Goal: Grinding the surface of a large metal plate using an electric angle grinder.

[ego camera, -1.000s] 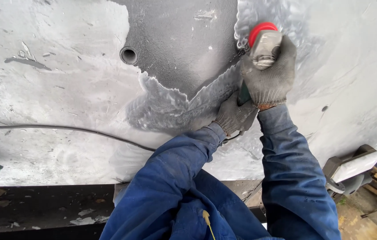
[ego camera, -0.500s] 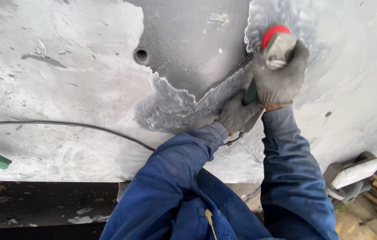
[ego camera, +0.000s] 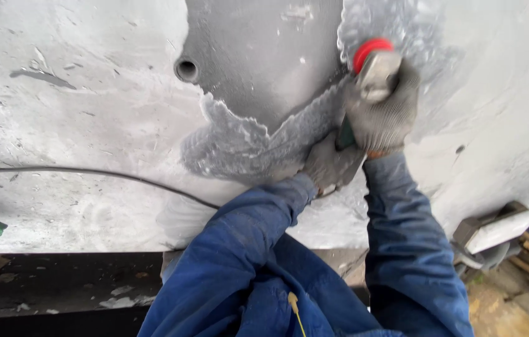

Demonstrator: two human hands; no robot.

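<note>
Grinder [ego camera: 373,68] was held against the grey panel [ego camera: 89,112].
Both gloved hands, right [ego camera: 384,112] and left [ego camera: 332,165], were wrapped tight around it, likely to steady it.

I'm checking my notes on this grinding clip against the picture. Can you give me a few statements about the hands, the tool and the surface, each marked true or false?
1. Both hands wear grey gloves. True: the right hand and the left hand are both gloved.
2. The power tool has a red part at its top. True.
3. The left hand is higher on the tool than the right hand. False: the left hand is lower, at the tool's rear end.
4. The sleeves are orange. False: they are blue.
5. A round hole lies in the metal surface, left of the tool. True.
6. The black cable lies coiled on the right. False: it runs in from the left.
</note>
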